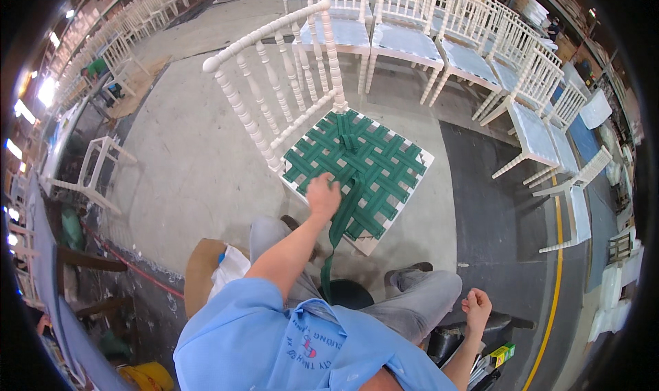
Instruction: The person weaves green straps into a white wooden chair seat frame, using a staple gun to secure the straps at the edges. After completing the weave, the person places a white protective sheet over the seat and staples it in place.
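Seen from a head-worn camera looking down, a seated person in a light blue shirt and grey trousers works on a white wooden chair (274,82) with a turned-spindle back, standing on a concrete floor (192,164) just in front of the knees. The chair's seat is laced with green webbing (371,161) in a criss-cross lattice, and a loose strap of the same webbing (340,219) trails off the near edge of the seat and hangs down between the person's legs.

The left hand (322,195) reaches forward and rests on the near edge of the seat, fingers curled down onto the webbing beside the loose strap; whether it grips the strap cannot be told. The right hand (476,307) is drawn back beside the right knee, closed in a loose fist with nothing visible in it.

Behind the chair, rows of finished white chairs (412,34) with pale seats stand close together. A yellow line (552,281) runs along the darker floor on the right.
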A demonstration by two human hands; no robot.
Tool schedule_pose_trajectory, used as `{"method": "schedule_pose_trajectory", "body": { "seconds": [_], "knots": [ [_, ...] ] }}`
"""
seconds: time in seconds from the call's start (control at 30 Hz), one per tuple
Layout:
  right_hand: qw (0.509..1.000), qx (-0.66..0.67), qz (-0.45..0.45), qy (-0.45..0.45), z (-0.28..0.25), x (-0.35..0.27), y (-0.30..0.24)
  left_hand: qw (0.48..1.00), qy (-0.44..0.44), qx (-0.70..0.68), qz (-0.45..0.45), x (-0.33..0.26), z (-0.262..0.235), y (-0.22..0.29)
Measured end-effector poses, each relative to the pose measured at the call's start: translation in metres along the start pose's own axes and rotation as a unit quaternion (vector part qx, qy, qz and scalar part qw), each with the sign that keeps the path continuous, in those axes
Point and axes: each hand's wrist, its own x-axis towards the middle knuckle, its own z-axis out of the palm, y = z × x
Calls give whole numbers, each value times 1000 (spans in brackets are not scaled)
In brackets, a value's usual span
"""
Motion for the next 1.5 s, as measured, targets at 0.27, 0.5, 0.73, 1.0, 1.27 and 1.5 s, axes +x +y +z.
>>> {"method": "schedule_pose_trajectory", "body": {
  "seconds": [0.27,0.5,0.73,1.0,1.27,1.5],
  "knots": [
    [972,108,-67,-198,160,31,-62,927,-219,-221,-208,19,21,13],
    [892,83,176,-408,261,69,-75,672,-538,-396,-321,-192,7,14],
    [822,161,290,-462,364,46,-77,695,-543,-357,-309,-206,-29,2],
    [904,70,204,-369,356,49,-56,813,-222,-326,-429,-117,8,-21],
    [925,-4,179,-334,321,-17,-12,835,119,-348,-410,-80,82,-34],
    [941,-6,171,-293,289,-53,8,806,142,-366,-442,-65,96,-38]
  ]
}}
